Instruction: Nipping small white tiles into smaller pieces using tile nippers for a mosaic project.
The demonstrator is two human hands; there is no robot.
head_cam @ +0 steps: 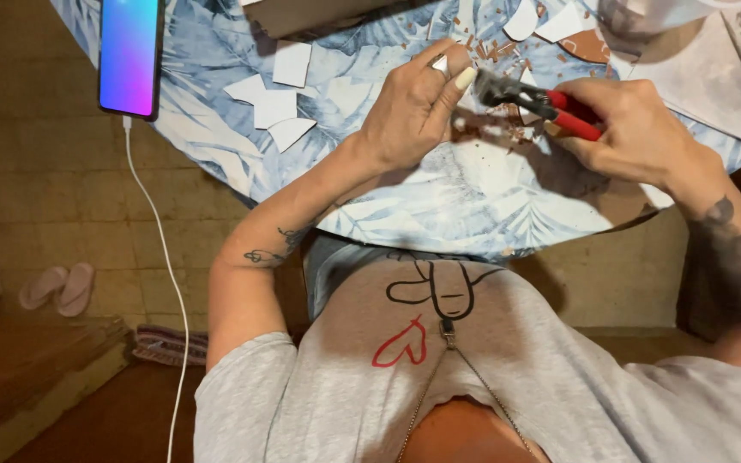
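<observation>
The right hand (pixel 623 129) squeezes red-handled nippers (pixel 535 101); the left hand (pixel 413 107) pinches a small white tile piece (pixel 441 63) over the counter (pixel 473 197).

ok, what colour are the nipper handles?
Red, on the nippers held in the right hand; the head view shows it best.

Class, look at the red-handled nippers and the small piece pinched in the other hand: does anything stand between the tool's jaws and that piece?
Nothing visible does. The right hand holds the nippers with their jaws right at the small white piece pinched in the left hand. Only scattered chips lie on the table below.
</observation>
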